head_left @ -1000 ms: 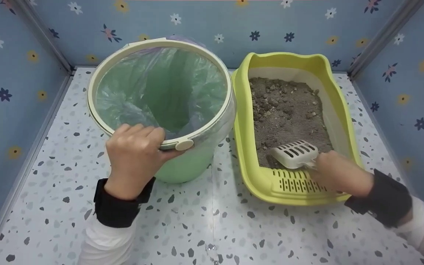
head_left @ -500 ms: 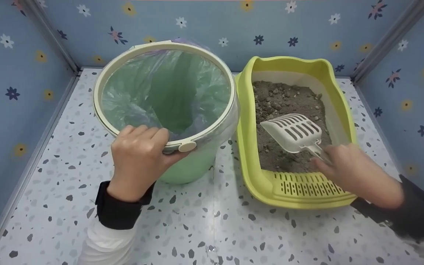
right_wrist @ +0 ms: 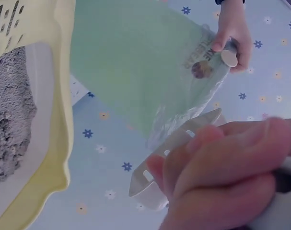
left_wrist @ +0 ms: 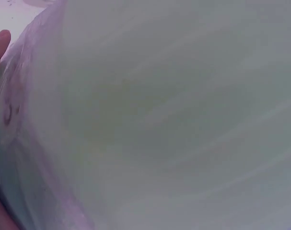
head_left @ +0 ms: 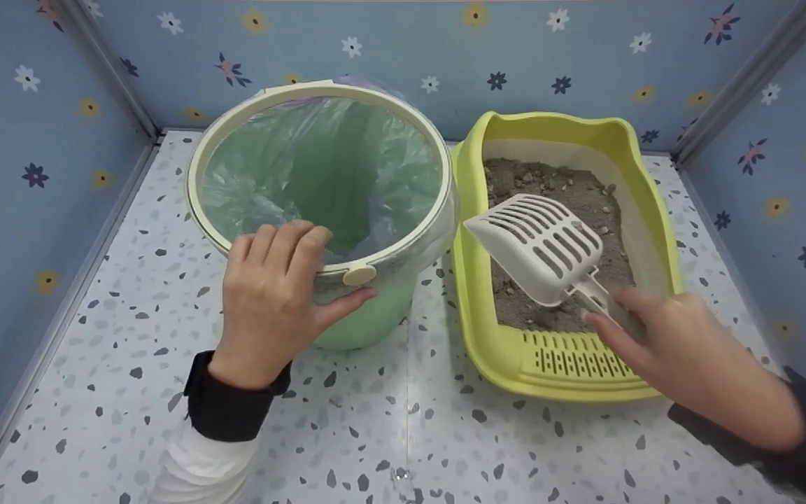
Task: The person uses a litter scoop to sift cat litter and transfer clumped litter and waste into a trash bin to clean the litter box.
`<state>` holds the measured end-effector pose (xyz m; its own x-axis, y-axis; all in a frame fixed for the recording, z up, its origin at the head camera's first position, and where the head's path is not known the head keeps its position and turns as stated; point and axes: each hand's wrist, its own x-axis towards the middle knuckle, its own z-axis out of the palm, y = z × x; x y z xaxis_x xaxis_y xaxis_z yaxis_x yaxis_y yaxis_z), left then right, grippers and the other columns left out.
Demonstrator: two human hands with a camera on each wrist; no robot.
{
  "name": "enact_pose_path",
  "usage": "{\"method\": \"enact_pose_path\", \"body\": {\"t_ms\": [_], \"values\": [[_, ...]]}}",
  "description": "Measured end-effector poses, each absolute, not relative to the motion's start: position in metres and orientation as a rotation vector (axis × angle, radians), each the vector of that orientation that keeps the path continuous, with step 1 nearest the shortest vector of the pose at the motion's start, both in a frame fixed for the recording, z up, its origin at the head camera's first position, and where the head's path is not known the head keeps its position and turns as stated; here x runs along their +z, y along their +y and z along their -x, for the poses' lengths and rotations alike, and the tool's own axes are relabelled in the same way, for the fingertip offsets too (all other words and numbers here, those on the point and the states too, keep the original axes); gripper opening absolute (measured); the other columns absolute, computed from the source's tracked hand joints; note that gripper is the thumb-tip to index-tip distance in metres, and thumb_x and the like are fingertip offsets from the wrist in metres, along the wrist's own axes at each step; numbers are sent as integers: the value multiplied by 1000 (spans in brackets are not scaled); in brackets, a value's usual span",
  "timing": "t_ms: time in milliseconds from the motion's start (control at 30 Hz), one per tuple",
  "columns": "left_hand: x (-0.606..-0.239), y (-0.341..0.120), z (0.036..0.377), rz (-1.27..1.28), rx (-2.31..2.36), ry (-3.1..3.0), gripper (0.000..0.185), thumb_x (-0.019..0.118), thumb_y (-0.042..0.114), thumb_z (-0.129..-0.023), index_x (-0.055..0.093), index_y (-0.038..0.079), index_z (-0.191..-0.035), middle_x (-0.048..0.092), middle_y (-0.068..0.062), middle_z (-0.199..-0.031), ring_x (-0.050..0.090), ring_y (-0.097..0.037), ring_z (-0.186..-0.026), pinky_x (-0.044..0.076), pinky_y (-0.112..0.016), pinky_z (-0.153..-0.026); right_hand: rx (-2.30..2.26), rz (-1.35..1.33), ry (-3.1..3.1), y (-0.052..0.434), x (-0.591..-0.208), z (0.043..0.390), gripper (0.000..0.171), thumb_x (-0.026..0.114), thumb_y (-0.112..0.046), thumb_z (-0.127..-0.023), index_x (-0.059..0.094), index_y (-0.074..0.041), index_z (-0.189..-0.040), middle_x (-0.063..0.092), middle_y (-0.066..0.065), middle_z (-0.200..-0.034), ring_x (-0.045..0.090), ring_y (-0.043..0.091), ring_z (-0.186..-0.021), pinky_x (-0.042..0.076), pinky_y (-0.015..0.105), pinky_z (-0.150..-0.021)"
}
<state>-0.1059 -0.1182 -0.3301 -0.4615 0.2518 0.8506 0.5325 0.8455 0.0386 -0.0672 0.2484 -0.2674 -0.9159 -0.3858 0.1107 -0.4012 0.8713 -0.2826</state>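
In the head view my left hand holds the front rim of a green trash bin, fingers over the edge and thumb on the outer side. A clear bag lines the bin. My right hand grips the handle of a white slotted litter scoop, raised over the left part of a yellow litter box. Grey-brown litter with clumps lies in the box. In the right wrist view curled fingers hide part of the scoop. I cannot tell what the scoop carries.
The bin stands directly left of the litter box on a speckled white floor. Blue flowered panels enclose the back and both sides. A perforated step forms the box's front end.
My right hand has lifted the scoop from the litter and brought its head up and left towards the bin. My left hand stays at the rim, its fingers now less tightly curled.
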Motion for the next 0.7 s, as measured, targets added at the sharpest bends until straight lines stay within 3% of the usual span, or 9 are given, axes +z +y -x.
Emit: {"method": "enact_pose_path", "body": {"t_ms": [133, 267, 500, 700], "values": [[-328, -111, 103, 638, -461, -1970, 88, 80, 48, -67, 40, 12, -136, 51, -16, -124, 50, -33, -107, 39, -48, -87, 471, -702, -2900, 244, -269, 58, 18, 67, -19, -87, 55, -13, -75, 42, -12, -54, 36, -4, -42, 38, 16, -38], [-324, -98, 97, 728, -630, -1839, 96, 80, 43, -71, 26, 22, -147, 41, -14, -139, 44, -33, -123, 36, -49, -102, 482, -778, -2790, 242, -274, 49, 13, 73, -15, -80, 60, -12, -80, 44, -14, -58, 39, -6, -47, 39, 13, -43], [-321, -75, 87, 963, -948, -1629, 88, 81, 26, -74, 30, 18, -145, 43, -10, -140, 45, -29, -128, 40, -46, -102, 542, -959, -2652, 242, -287, 35, 24, 79, -16, -73, 65, -16, -93, 44, -19, -64, 36, -8, -53, 35, 8, -48], [-315, -67, 85, 1037, -944, -1493, 54, 75, 19, -80, 49, 2, -124, 57, -19, -116, 57, -34, -111, 47, -45, -94, 582, -1035, -2732, 241, -290, 25, 22, 76, -24, -79, 61, -25, -95, 50, -23, -70, 42, -11, -55, 39, 6, -51]]}}
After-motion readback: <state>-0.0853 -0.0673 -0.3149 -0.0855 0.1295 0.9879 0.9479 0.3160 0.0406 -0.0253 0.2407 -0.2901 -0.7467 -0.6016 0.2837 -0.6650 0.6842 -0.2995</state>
